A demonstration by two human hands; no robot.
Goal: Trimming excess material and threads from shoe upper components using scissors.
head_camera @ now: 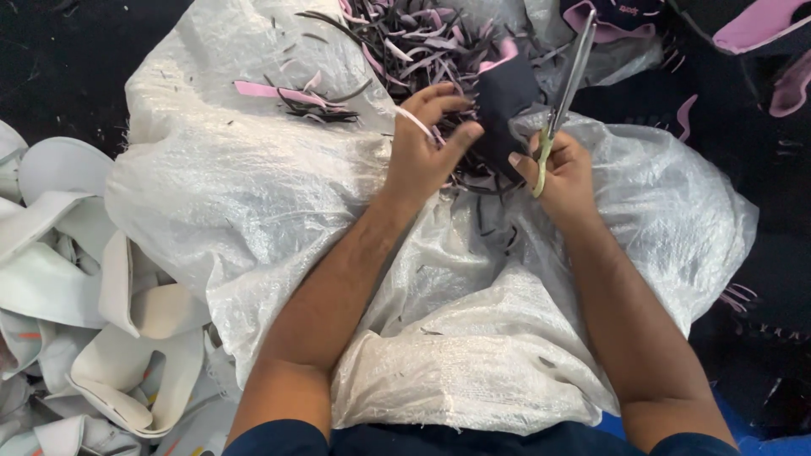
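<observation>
Left hand [422, 143] pinches dark fabric [504, 97]; right hand [562, 173] grips scissors [564, 89] over a white sack [279, 194] (scraps [405, 42] piled on it) on a dark floor [59, 59].

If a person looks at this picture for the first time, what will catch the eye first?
At the top centre, the left hand pinches a dark fabric piece while the right hand holds long scissors beside it. Beneath them a white woven sack fills the middle, with dark and pink trimmings heaped on it.
</observation>
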